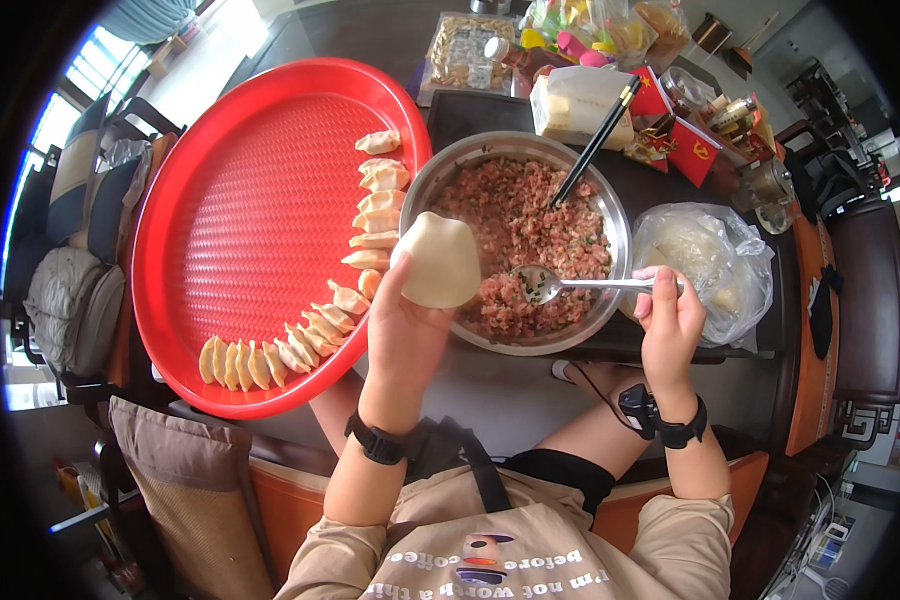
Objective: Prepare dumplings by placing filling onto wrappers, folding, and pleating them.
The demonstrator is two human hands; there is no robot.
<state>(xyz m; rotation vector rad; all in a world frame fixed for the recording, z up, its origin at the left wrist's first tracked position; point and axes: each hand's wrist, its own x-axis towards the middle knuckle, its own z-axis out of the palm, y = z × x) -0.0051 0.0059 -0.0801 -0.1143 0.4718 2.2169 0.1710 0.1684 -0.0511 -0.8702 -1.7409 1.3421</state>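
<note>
A round dumpling wrapper (440, 262) lies flat across the fingers of my left hand (407, 337), with the thumb on its edge. My right hand (669, 315) grips a metal spoon (607, 284) by the end of its handle. The spoon's bowl rests at the meat filling (521, 217), which is flecked with chopped greens. A stainless steel bowl (616, 225) holds this filling, and black chopsticks (596, 142) lean in it. To the left, a red plastic tray (255, 195) carries a curved row of several folded dumplings (300, 345) along its right and near rim.
Right of the bowl sits a clear plastic bag (709, 262) with pale contents. Behind it are a tissue pack (577, 105), small red flags (691, 150), a glass jar (769, 184) and a bottle (517, 56). A cushioned chair (187, 480) stands at lower left.
</note>
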